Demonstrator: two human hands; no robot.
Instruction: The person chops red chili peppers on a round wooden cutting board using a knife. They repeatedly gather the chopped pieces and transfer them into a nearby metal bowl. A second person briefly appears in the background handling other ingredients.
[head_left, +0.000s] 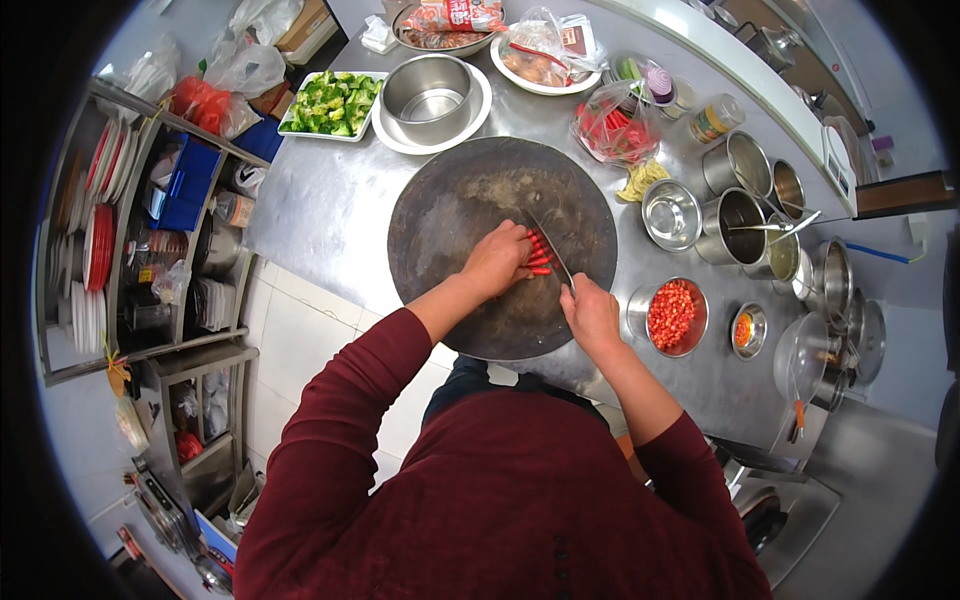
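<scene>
Several red chili peppers (538, 255) lie side by side on a round, dark chopping block (465, 187). My left hand (499, 256) presses on them from the left, fingers curled over their ends. In my right hand (592, 313) is the handle of a kitchen knife (549, 244). Its blade stands on edge just right of the peppers, close to their cut ends, and points toward the far side of the block. Whether the edge touches a pepper cannot be made out. Right of the block, a steel pot (677, 317) holds chopped red pepper pieces.
Beyond the block stand a tray of broccoli (334, 105), a steel pot in a white bowl (427, 101) and a plastic bag of red peppers (616, 127). To the right are an empty-looking steel bowl (672, 215), a small bowl (749, 331) and several steel pots. Shelves (172, 262) line the left.
</scene>
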